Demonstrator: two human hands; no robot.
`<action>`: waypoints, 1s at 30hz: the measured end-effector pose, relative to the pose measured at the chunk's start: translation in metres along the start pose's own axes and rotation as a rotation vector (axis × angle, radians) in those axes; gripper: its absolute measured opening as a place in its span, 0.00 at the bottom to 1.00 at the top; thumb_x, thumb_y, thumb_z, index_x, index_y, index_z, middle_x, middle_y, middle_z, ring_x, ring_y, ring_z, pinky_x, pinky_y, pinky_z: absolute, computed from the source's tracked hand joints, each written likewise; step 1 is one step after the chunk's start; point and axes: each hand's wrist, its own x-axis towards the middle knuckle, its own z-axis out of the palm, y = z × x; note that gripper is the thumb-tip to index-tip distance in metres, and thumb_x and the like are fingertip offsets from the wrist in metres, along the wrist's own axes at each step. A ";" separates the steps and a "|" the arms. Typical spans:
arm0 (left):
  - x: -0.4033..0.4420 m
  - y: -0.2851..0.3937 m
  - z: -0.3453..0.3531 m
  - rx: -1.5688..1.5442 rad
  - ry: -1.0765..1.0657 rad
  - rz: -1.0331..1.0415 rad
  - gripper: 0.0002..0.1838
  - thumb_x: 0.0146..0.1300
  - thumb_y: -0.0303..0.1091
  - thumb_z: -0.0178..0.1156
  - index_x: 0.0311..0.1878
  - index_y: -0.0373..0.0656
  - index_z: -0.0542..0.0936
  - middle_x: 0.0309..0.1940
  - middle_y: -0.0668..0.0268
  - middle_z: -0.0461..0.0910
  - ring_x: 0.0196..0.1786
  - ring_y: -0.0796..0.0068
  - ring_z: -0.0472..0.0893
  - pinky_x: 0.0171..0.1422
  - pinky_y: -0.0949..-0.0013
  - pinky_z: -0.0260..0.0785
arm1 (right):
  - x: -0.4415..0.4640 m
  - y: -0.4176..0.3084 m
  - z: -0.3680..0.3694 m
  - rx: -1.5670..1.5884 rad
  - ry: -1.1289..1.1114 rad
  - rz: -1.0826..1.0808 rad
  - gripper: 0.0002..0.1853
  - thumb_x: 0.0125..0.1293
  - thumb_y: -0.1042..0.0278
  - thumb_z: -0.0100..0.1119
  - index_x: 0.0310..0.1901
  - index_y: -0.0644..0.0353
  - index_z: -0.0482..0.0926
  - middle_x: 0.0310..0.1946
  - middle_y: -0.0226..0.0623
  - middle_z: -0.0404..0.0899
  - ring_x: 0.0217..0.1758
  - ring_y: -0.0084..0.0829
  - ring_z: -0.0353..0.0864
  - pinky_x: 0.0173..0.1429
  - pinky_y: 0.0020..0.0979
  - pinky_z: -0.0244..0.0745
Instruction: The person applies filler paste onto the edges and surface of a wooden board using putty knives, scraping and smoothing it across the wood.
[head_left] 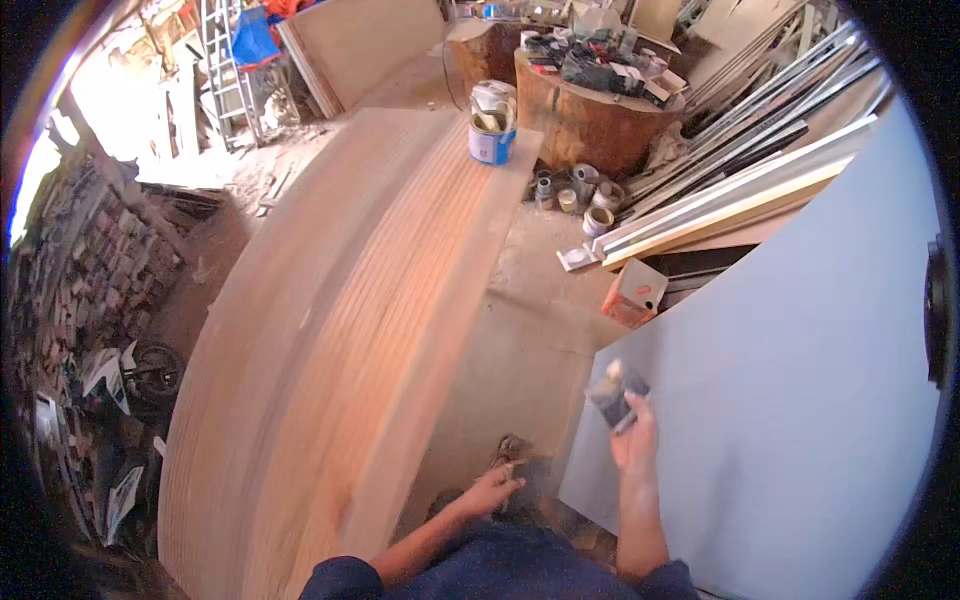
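Observation:
My right hand [635,440] is raised over the pale blue-white panel [770,400], its fingers closed on a dark, squarish piece [618,398] with a pale tip on top. Motion blur hides its exact kind. Low in front of my body, my left hand [490,492] has curled fingers beside the wooden door-like panel [340,330]; what they hold, if anything, is too small to make out. The wooden panel has fine grooves along its length. At its far end stands an open blue-and-white paint can [491,140].
Several small cans [598,220] stand on the floor by a big rusty drum [590,130] topped with clutter. Long strips [740,190] lean at the right, near an orange-and-white can [635,293]. A ladder [228,75] is at the back left; stacked wood [100,250] lies left.

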 end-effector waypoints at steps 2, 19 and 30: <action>0.036 0.019 -0.014 -0.184 0.008 -0.066 0.19 0.64 0.38 0.56 0.54 0.38 0.73 0.35 0.65 0.76 0.41 0.75 0.74 0.48 0.69 0.68 | 0.063 -0.036 0.024 -0.069 0.036 -0.015 0.20 0.59 0.73 0.56 0.54 0.62 0.71 0.51 0.35 0.76 0.55 0.33 0.75 0.59 0.35 0.71; 0.302 0.196 -0.157 -0.943 0.416 0.063 0.18 0.64 0.41 0.59 0.52 0.40 0.73 0.35 0.65 0.79 0.35 0.72 0.80 0.36 0.68 0.75 | 0.529 -0.088 0.218 -0.909 -0.177 -0.320 0.13 0.56 0.67 0.59 0.42 0.63 0.82 0.34 0.35 0.82 0.39 0.29 0.77 0.47 0.32 0.70; 0.422 0.306 -0.220 -0.915 0.449 -0.195 0.18 0.67 0.40 0.56 0.52 0.37 0.75 0.40 0.64 0.80 0.39 0.74 0.80 0.41 0.72 0.73 | 0.875 0.029 0.293 -1.886 -0.555 -0.748 0.18 0.60 0.67 0.46 0.50 0.50 0.80 0.45 0.42 0.80 0.48 0.46 0.79 0.51 0.44 0.74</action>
